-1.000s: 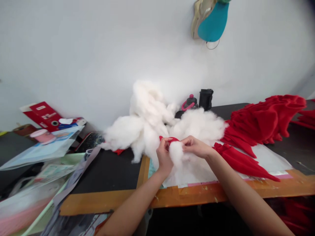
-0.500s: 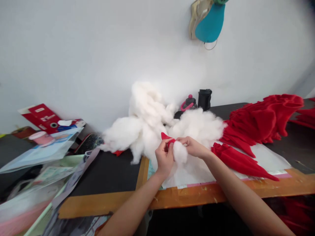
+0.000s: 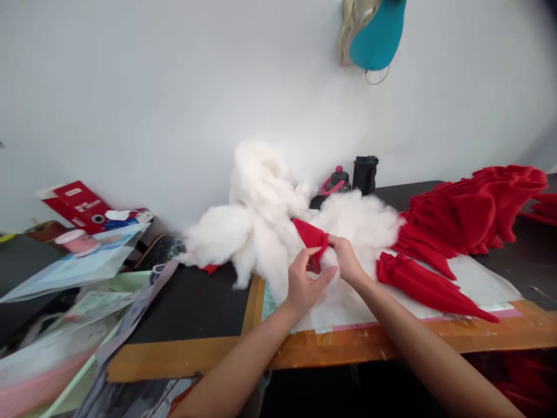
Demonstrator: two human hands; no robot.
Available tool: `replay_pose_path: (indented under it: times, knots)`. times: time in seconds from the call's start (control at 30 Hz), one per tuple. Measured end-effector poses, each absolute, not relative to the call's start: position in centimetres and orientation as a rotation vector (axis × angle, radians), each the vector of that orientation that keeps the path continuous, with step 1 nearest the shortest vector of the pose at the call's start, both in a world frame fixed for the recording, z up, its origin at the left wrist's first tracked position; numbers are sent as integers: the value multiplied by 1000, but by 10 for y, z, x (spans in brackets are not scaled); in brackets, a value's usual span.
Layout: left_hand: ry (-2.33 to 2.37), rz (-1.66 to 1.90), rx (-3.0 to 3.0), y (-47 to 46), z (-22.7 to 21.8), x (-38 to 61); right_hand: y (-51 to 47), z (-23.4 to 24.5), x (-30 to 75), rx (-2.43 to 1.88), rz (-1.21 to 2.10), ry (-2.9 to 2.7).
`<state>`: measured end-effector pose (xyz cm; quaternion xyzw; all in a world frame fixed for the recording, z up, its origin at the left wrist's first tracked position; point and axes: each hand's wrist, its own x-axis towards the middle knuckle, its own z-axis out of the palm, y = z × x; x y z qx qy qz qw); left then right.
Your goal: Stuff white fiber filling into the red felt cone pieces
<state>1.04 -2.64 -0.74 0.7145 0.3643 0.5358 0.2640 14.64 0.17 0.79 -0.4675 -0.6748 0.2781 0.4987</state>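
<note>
The **right hand** pinches a **pointed red felt piece** between thumb and fingers, closed firmly on the fabric at its right edge. The piece rises up and to the left of that pinch, with its tip against the fluff, and a darker fold hangs down between the two hands. The **left hand** sits just below and to the left of the grip, its fingers curved and partly spread. Its **fingertips** meet the felt's lower part, though whether they hold it firmly is hard to tell. Directly behind and beneath both hands lies a large mound of **white polyester stuffing**, touching the wrists and spreading to either side. Under the hands is a **white paper sheet** on a **wooden board** with an orange-stained frame. To the right of the grip, a **long red felt cone** lies on that sheet, and beyond it sits a **heap of red felt**. Past the stuffing, against the wall, stand a **dark bottle with a pink handle** and a **black cup**. Well to the left of the hands, on a **black tabletop**, are **plastic packets**, a **pink roll** and a **red box**.
</note>
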Motion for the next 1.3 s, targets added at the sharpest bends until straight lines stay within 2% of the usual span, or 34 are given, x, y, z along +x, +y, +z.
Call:
replay_pose_path:
  times: [0.2,0.43,0.63,0.87,0.93,1.07,1.2,1.3]
  knots:
    - [1030,1420,1863,-22,-12,11,4,7,142,-1200,586,-1575]
    - [1076,1471,2063,-20,-16,11,17,4,168,-1273,444,-1021]
    - [1428,1304,2212,-17,-19,8,26,10,187,-1008,735,-789]
    - [1362,1571,2131,-18,-5,5,9,14,167,-859,1328,-1237]
    - [1358,1602,2036,-13,-4,2,5,16,163,-821,1371,-1447]
    - [1295,1525,1941,-4,-9,-3,5,13,158,-909,974,-1756]
    - [1067,1464,2151,-7,-12,0,11,1,154,-1391,444,-1727]
    - [872,1358,2301,-16,-12,7,12,-1,153,-1563,378,-1604]
